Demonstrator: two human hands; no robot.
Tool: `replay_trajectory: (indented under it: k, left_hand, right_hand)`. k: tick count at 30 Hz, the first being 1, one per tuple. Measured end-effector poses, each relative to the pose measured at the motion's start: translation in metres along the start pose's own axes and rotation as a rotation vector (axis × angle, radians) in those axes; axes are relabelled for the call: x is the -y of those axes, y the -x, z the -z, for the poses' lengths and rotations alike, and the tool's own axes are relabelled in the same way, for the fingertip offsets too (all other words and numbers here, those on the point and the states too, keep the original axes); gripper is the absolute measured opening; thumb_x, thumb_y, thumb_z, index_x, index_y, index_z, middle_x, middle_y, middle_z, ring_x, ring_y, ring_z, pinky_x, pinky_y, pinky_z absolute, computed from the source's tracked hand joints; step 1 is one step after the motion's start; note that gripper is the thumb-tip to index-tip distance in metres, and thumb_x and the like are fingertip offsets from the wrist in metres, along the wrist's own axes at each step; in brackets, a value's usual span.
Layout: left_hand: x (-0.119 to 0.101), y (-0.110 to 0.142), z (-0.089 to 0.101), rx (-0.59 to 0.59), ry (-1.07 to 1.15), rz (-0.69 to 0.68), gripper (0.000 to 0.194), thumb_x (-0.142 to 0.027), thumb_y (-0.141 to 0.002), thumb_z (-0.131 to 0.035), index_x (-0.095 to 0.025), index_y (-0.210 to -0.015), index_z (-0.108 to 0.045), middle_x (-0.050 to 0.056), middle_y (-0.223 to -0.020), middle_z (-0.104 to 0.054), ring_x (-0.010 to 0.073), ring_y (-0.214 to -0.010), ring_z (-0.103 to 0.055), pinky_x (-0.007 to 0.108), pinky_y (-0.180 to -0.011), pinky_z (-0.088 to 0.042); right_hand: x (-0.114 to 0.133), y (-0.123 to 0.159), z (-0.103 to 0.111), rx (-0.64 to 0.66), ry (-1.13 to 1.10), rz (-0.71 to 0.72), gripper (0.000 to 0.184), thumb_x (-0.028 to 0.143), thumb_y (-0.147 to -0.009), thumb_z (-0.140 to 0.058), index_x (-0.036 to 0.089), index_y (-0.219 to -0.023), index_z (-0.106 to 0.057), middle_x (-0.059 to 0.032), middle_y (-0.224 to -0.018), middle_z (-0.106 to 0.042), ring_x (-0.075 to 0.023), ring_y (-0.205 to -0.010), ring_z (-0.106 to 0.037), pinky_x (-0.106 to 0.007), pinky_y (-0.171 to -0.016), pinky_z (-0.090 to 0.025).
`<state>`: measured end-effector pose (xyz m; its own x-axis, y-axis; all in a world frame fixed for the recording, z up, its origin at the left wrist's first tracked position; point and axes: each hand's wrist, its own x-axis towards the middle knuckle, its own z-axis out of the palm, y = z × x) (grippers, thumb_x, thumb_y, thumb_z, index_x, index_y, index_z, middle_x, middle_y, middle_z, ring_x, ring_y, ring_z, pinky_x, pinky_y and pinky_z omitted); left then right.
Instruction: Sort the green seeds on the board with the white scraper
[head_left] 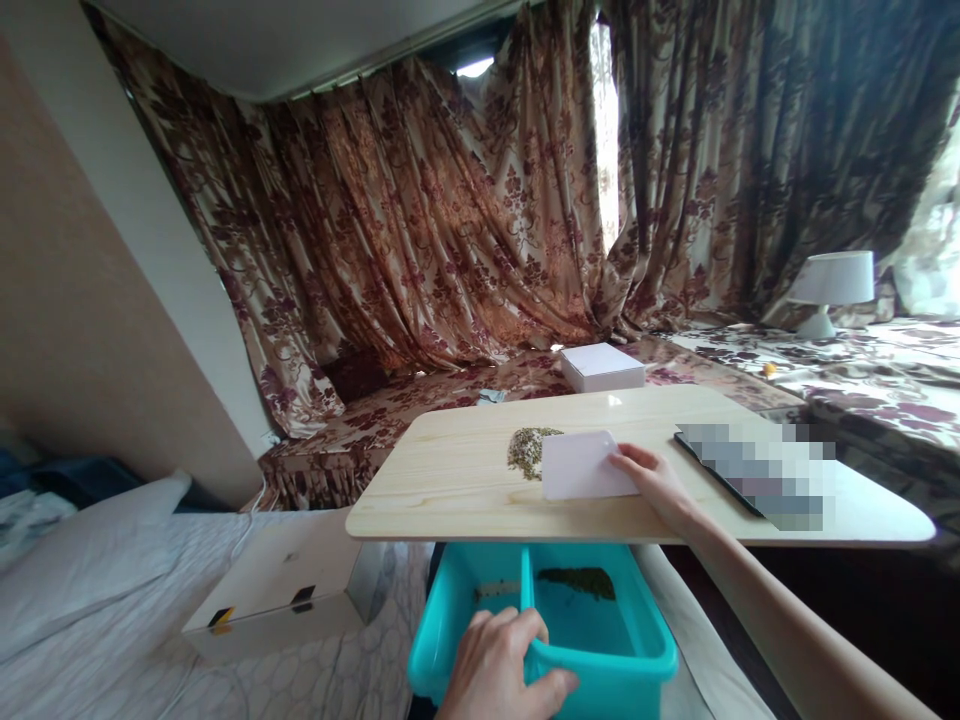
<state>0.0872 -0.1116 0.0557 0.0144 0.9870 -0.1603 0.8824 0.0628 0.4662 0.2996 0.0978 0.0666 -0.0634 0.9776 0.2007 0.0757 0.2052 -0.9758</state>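
Between the fingers and thumb of my right hand (654,482) is a white card (581,465), held on edge over the wooden tabletop (442,470). Just left of the card lies a pile of small green and white grains (525,450), partly hidden by it. My left hand (499,660) grips the near rim and divider of a turquoise two-compartment bin (660,650) below the table edge. Dark green grains (589,582) lie in the bin's right compartment. A few pale and dark bits (495,590) lie in the left one.
A flat dark-edged device (720,475), its face blurred, lies on the table's right side. Behind stands a white box (602,367); a larger white box (289,580) sits on the bed at left. A lamp (832,285) stands at far right, before patterned curtains (450,210).
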Motion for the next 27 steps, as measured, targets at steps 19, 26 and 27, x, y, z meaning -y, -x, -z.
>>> replay_trajectory:
  k: [19, 26, 27]
  left_hand:
    - [0.0016, -0.0028, -0.0021, 0.025, -0.001, 0.029, 0.028, -0.042, -0.073, -0.061, -0.027, -0.096, -0.063, 0.000, -0.097, -0.063, 0.0219, -0.098, -0.052, 0.029, -0.084, -0.036]
    - [0.0046, -0.0025, -0.0039, 0.010, -0.008, 0.012, 0.027, -0.042, -0.074, -0.061, -0.027, -0.095, -0.063, 0.000, -0.096, -0.064, 0.0223, -0.098, -0.053, 0.030, -0.083, -0.036]
    - [0.0044, -0.0023, -0.0035, 0.013, -0.008, 0.014, 0.027, -0.042, -0.073, -0.061, -0.027, -0.095, -0.063, 0.000, -0.096, -0.064, 0.0224, -0.098, -0.052, 0.030, -0.083, -0.036]
  right_hand:
    - [0.0027, 0.0022, -0.0013, 0.073, 0.056, 0.022, 0.033, 0.044, -0.064, -0.065, 0.018, -0.082, -0.074, -0.0060, -0.088, -0.077, -0.0281, -0.084, -0.070, -0.035, -0.073, -0.054]
    - [0.0059, 0.0046, -0.0007, 0.189, 0.066, -0.012, 0.032, 0.040, -0.063, -0.064, 0.016, -0.081, -0.074, -0.0029, -0.075, -0.075, -0.0238, -0.072, -0.068, -0.031, -0.066, -0.050]
    - [0.0058, 0.0044, -0.0004, 0.171, 0.059, -0.018, 0.031, 0.040, -0.063, -0.064, 0.016, -0.080, -0.074, -0.0028, -0.074, -0.075, -0.0239, -0.072, -0.068, -0.031, -0.065, -0.051]
